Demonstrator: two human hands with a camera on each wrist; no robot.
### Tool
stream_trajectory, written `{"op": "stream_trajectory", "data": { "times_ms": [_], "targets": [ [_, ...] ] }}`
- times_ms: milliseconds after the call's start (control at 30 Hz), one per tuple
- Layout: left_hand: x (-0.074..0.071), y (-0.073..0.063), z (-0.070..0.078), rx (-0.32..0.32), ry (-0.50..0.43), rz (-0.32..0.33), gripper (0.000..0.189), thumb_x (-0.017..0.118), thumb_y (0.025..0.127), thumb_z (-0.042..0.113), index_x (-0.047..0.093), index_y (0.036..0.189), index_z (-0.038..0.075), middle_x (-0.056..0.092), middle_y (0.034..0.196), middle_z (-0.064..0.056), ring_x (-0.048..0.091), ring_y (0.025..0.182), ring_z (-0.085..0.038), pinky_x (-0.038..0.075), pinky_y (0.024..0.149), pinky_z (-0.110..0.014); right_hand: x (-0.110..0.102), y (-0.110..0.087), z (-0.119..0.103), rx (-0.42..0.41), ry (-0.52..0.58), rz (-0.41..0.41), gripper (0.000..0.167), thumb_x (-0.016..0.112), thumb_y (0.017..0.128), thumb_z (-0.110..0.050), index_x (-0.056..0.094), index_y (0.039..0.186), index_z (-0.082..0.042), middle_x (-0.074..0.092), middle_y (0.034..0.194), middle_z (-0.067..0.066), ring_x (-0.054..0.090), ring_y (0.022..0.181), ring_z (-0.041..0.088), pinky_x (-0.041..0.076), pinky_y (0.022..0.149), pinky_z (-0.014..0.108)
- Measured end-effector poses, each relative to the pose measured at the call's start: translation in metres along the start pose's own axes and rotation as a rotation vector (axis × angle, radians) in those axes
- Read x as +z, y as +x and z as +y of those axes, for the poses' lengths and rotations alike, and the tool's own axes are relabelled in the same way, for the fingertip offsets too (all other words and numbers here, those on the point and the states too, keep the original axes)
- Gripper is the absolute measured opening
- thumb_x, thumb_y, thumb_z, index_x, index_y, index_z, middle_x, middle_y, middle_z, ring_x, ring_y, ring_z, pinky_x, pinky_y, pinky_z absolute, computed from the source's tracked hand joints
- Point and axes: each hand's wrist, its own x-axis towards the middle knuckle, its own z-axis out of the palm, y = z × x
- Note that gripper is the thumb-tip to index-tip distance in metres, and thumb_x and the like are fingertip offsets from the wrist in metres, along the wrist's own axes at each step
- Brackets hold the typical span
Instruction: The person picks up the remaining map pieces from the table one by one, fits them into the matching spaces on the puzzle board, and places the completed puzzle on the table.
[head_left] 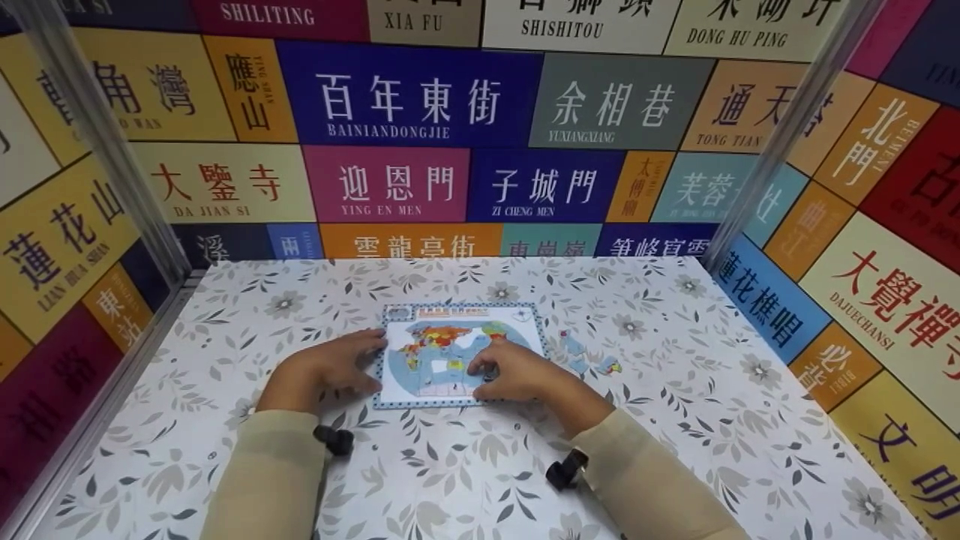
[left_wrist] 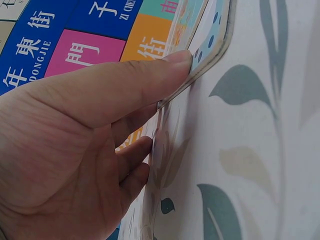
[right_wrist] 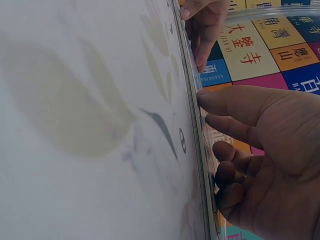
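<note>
A world map puzzle board (head_left: 427, 405) with a dotted blue border lies flat on the table. White patches show among its coloured land and blue sea. My left hand (head_left: 330, 367) spans the board's left edge; in the left wrist view the straight thumb (left_wrist: 145, 82) rests on a rounded corner of it. Over the map's right part is my right hand (head_left: 517, 371), with bent fingers and fingertips at the surface. The right wrist view has its thumb and fingers (right_wrist: 227, 150) slightly apart along the board. What lies under those fingertips is hidden.
Loose map pieces (head_left: 572, 343) lie just right of the board, one of them with coloured land (head_left: 611, 365). A table cover (head_left: 420, 480) with grey leaves and flowers spreads all round. Printed sign panels (head_left: 405, 94) and metal posts (head_left: 105, 142) enclose the table.
</note>
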Motion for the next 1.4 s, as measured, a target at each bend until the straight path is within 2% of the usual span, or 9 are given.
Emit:
{"op": "stream_trajectory", "data": {
  "times_ms": [333, 500, 600, 767, 833, 1067, 1167, 1267, 1400],
  "targets": [
    [0.0, 0.001, 0.0, 0.004, 0.007, -0.001, 0.087, 0.087, 0.09, 0.034, 0.042, 0.165, 0.036, 0.018, 0.181, 0.013, 0.008, 0.171, -0.031, 0.011, 0.137, -0.063, -0.005, -0.001, 0.002, -0.024, 0.012, 0.021, 0.033, 0.084, 0.093, -0.031, 0.078, 0.124, -0.022, 0.071, 0.123, 0.0, 0.066, 0.115, 0.02, 0.056, 0.104, 0.048],
    [0.001, 0.0, 0.001, 0.012, 0.007, 0.005, 0.089, 0.088, 0.089, 0.033, 0.041, 0.165, 0.035, 0.018, 0.181, 0.012, 0.009, 0.17, -0.033, 0.012, 0.137, -0.063, -0.014, -0.005, 0.006, 0.008, 0.022, 0.053, 0.031, 0.082, 0.095, -0.032, 0.077, 0.124, -0.022, 0.07, 0.118, 0.0, 0.064, 0.11, 0.018, 0.056, 0.101, 0.047],
    [0.001, 0.0, 0.001, 0.007, 0.003, 0.006, 0.089, 0.088, 0.089, 0.033, 0.042, 0.165, 0.036, 0.018, 0.181, 0.012, 0.009, 0.171, -0.032, 0.012, 0.137, -0.063, -0.022, -0.009, 0.01, 0.024, 0.043, 0.07, 0.032, 0.081, 0.096, -0.031, 0.076, 0.126, -0.021, 0.069, 0.113, -0.001, 0.064, 0.105, 0.017, 0.057, 0.094, 0.044],
    [0.001, 0.0, 0.0, -0.019, -0.01, 0.006, 0.089, 0.088, 0.088, 0.033, 0.043, 0.164, 0.038, 0.018, 0.181, 0.014, 0.009, 0.171, -0.032, 0.012, 0.137, -0.064, -0.036, -0.014, 0.018, 0.06, 0.092, 0.089, 0.036, 0.079, 0.098, -0.033, 0.075, 0.132, -0.021, 0.066, 0.109, 0.001, 0.061, 0.089, 0.019, 0.053, 0.074, 0.037],
    [0.001, 0.001, 0.0, -0.027, -0.014, 0.005, 0.089, 0.089, 0.088, 0.034, 0.043, 0.164, 0.039, 0.018, 0.181, 0.014, 0.009, 0.171, -0.031, 0.013, 0.137, -0.064, -0.041, -0.015, 0.022, 0.086, 0.093, 0.103, 0.037, 0.079, 0.097, -0.035, 0.075, 0.132, -0.023, 0.066, 0.108, 0.0, 0.059, 0.088, 0.019, 0.051, 0.071, 0.035],
    [0.001, 0.002, -0.001, -0.05, -0.027, -0.002, 0.089, 0.089, 0.087, 0.035, 0.043, 0.162, 0.044, 0.018, 0.18, 0.018, 0.009, 0.171, -0.031, 0.016, 0.136, -0.066, -0.054, -0.017, 0.034, 0.135, 0.057, 0.146, 0.038, 0.079, 0.097, -0.037, 0.075, 0.132, -0.024, 0.068, 0.112, 0.001, 0.059, 0.096, 0.022, 0.051, 0.075, 0.036],
    [0.001, 0.002, -0.001, -0.055, -0.021, -0.004, 0.09, 0.089, 0.087, 0.036, 0.042, 0.162, 0.045, 0.017, 0.18, 0.018, 0.009, 0.171, -0.031, 0.017, 0.135, -0.066, -0.059, -0.02, 0.039, 0.183, 0.065, 0.162, 0.041, 0.079, 0.096, -0.039, 0.074, 0.133, -0.023, 0.068, 0.116, 0.001, 0.059, 0.098, 0.023, 0.053, 0.075, 0.036],
    [0.001, 0.002, -0.001, -0.055, -0.018, -0.003, 0.089, 0.089, 0.087, 0.037, 0.042, 0.162, 0.045, 0.017, 0.18, 0.018, 0.008, 0.171, -0.031, 0.015, 0.136, -0.066, -0.066, -0.026, 0.046, 0.23, 0.087, 0.176, 0.042, 0.079, 0.097, -0.039, 0.072, 0.135, -0.023, 0.067, 0.117, 0.001, 0.059, 0.097, 0.024, 0.054, 0.072, 0.035],
    [0.001, 0.001, 0.0, -0.042, -0.022, 0.0, 0.09, 0.089, 0.087, 0.035, 0.042, 0.163, 0.043, 0.017, 0.18, 0.018, 0.008, 0.171, -0.03, 0.013, 0.137, -0.064, -0.074, -0.036, 0.06, 0.23, 0.097, 0.203, 0.042, 0.077, 0.098, -0.036, 0.071, 0.136, -0.02, 0.067, 0.12, 0.006, 0.059, 0.094, 0.024, 0.054, 0.07, 0.034]
  ]
}}
